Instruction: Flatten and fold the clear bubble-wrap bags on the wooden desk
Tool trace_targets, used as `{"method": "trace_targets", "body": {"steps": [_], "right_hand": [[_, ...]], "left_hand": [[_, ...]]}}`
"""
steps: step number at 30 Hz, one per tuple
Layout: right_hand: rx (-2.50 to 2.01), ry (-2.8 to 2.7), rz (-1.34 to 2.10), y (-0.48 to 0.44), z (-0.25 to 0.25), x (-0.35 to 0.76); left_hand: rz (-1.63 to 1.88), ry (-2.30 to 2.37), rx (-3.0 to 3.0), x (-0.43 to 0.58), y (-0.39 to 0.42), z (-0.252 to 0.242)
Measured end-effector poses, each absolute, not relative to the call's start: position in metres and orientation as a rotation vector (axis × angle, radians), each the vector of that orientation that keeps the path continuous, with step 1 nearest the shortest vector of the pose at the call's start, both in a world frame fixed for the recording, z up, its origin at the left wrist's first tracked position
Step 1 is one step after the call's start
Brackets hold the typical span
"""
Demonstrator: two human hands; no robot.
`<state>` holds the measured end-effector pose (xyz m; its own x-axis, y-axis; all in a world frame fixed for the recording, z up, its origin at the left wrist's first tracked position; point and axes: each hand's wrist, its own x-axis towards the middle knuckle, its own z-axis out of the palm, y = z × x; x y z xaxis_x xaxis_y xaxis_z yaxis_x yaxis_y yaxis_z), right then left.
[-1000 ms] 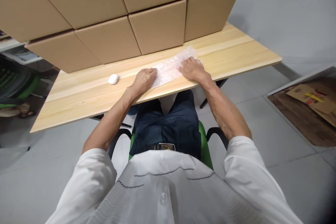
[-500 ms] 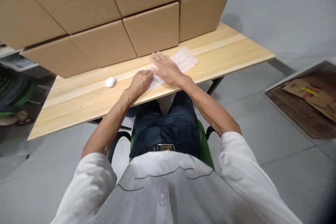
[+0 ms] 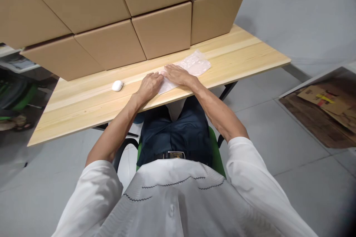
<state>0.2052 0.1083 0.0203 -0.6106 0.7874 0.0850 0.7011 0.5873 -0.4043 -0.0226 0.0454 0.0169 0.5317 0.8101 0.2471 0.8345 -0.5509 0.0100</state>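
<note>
A pale pinkish, translucent plastic sheet or bag lies flat on the light wooden table. My right hand rests palm down on it, fingers stretched out toward the left. Beside it, my left hand lies at the sheet's left end, its fingers flat and meeting the right fingertips. Part of the sheet is hidden under both hands. To the left of my left hand sits a small white rounded case, touched by neither hand.
Stacked cardboard boxes stand along the table's far side, close beyond my hands. The table's front edge runs just above my lap. On the floor at the right is an open container with cardboard inside.
My right hand has come down from a slightly raised, blurred position and now lies flat on the sheet. My left hand has hardly moved.
</note>
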Motion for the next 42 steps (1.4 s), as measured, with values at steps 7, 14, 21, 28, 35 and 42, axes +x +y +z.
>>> {"method": "trace_targets", "body": {"steps": [7,14,21,28,35,42], "right_hand": [[-1.451,-2.519,0.488,0.100,0.027,0.215],[-1.484,-2.451,0.496,0.116,0.014,0.239],[-1.551,-2.392,0.513,0.131,0.010,0.266],[-1.621,-2.319,0.477,0.142,0.005,0.293],[-1.710,-2.185,0.317,0.142,0.006,0.319],[-1.143,-2.317,0.251,0.087,0.023,0.263]], "left_hand": [[-0.261,-1.388,-2.612,-0.027,0.047,0.017],[-0.271,-1.385,-2.630,-0.028,0.048,0.016],[-0.280,-1.407,-2.641,-0.029,0.050,0.013],[-0.318,-1.417,-2.666,-0.032,0.052,0.009],[-0.286,-1.398,-2.656,-0.032,0.051,0.009],[-0.379,-1.437,-2.646,-0.034,0.051,0.005]]}}
